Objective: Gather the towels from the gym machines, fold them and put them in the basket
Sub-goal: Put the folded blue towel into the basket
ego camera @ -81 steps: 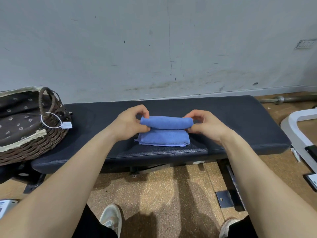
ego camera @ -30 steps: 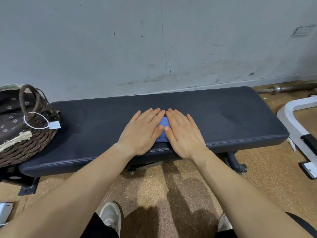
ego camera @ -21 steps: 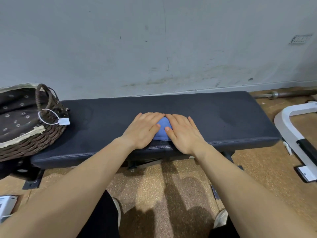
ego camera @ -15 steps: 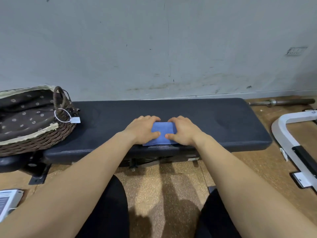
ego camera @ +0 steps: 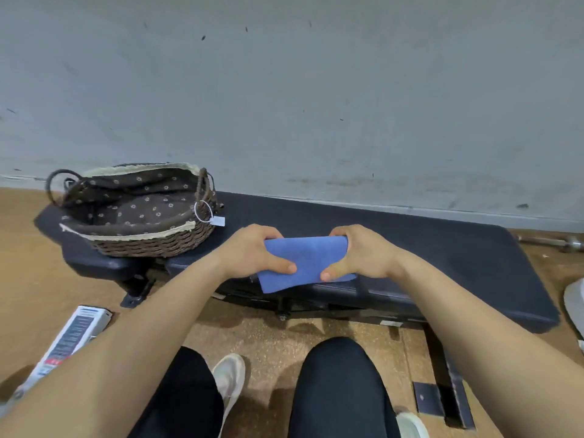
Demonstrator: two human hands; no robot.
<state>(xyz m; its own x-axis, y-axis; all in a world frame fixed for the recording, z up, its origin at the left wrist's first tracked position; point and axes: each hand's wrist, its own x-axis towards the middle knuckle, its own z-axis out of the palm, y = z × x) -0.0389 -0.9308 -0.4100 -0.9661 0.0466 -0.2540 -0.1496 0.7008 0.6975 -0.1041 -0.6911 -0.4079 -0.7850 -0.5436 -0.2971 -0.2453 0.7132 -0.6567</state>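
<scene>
1. Head view: my left hand [ego camera: 252,254] and my right hand [ego camera: 363,252] both grip the one folded blue towel [ego camera: 308,259]. The thumbs press on top and the fingers are curled around its two sides.
2. The towel is at the front edge of the black bench [ego camera: 458,254]. I cannot tell if it touches the pad. Its long axis runs left to right, from one hand to the other.
3. The basket [ego camera: 151,245] stands on the left end of the same bench, to the left of the towel. My left hand is the nearer one to it.
4. I judge the coming move must go leftward, with the fold kept closed.
5. Count: one towel, one basket, one bench, two hands.
</scene>
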